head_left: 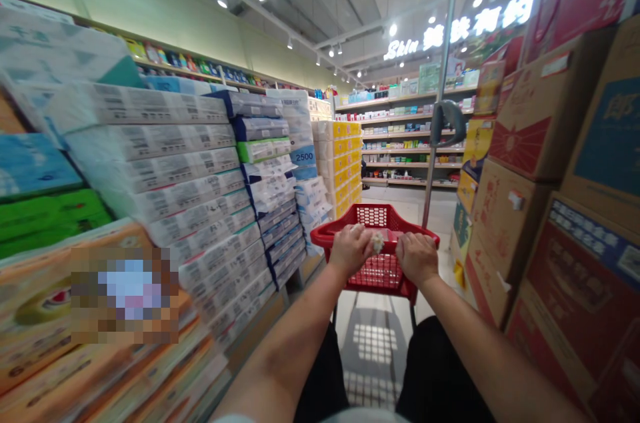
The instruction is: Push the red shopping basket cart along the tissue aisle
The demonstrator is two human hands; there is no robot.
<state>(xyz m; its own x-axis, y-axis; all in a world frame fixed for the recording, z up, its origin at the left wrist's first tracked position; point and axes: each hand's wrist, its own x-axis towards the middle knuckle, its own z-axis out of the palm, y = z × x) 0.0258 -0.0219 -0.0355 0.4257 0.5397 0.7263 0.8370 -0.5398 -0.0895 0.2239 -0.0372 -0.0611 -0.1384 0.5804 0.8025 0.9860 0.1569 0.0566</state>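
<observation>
A red plastic shopping cart (373, 270) stands straight in front of me, its lattice basket opening away from my body. My left hand (354, 248) is closed around the left part of the cart's handle, and a small pale, fluffy-looking item (377, 242) shows right beside its fingers; I cannot make out what it is. On the right part of the handle, my right hand (416, 255) is wrapped with knuckles up. Most of the handle is covered by the two hands. What lies inside the basket is hard to tell.
Stacked tissue packs (185, 156) line the aisle's left side. Cardboard cartons (515, 223) are piled along the right. A metal pole (440, 76) with a grey fitting rises just ahead on the right. Farther off are stocked shelves (400, 133). Pale floor (385, 195) continues ahead.
</observation>
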